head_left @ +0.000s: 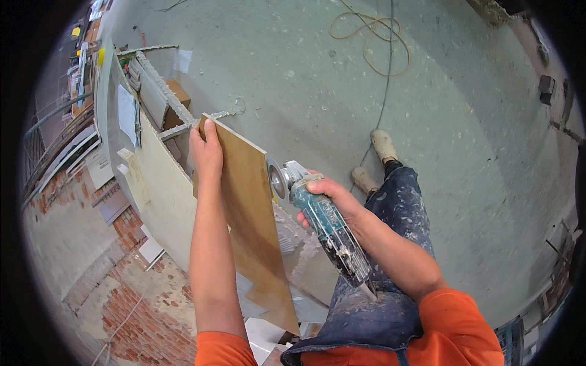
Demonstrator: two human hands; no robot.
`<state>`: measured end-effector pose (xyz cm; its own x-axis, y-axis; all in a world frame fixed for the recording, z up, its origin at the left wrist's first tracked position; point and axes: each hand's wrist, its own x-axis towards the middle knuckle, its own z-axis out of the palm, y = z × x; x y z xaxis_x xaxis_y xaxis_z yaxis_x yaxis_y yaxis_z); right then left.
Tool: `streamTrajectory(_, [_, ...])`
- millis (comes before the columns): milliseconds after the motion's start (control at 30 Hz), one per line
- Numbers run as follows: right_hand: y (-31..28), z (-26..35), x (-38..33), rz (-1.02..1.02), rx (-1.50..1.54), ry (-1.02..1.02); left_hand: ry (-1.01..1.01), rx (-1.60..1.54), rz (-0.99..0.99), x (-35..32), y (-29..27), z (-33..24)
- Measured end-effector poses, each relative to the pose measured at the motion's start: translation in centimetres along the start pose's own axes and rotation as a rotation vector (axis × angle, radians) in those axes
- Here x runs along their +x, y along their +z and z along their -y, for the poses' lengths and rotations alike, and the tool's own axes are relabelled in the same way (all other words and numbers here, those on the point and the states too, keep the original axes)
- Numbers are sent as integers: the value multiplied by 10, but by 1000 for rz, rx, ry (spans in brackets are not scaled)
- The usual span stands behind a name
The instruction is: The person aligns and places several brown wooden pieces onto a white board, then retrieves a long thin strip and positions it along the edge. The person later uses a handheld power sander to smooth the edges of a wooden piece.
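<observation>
My left hand [206, 152] grips the upper end of a long brown tile [247, 207], its thumb lying over the pale top edge. The tile stands tilted on its long side beside a cluttered workbench. In my right hand [332, 198] is a teal and black angle grinder [326, 222], fingers wrapped round its body. Its disc [278, 179] is at the tile's right edge, near the top corner; whether it touches or spins I cannot tell. Dust and splashes coat the grinder.
A cream panel [162, 189] and a dusty frame [162, 85] with a cardboard box [177, 100] lie to the left. Past them is a worn brick wall [137, 311]. A cable [384, 100] runs over the grey-green floor [476, 177] near my shoes, and a tan hose [372, 24] lies coiled farther off.
</observation>
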<state>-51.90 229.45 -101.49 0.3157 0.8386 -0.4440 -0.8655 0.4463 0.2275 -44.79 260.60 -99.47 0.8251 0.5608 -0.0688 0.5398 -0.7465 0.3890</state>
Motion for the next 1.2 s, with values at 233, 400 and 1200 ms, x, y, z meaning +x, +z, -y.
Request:
streamTrajectory(233, [0,-3,5,-9,-21,-7,25,53,-80,-7,5,-2])
streamTrajectory(400, [2,-2,10,72,-25,-47,42,99,-107,-8,6,-4])
streamTrajectory(1200, [10,2,6,17,-61,-23,37,121,-126,-19,2,-7])
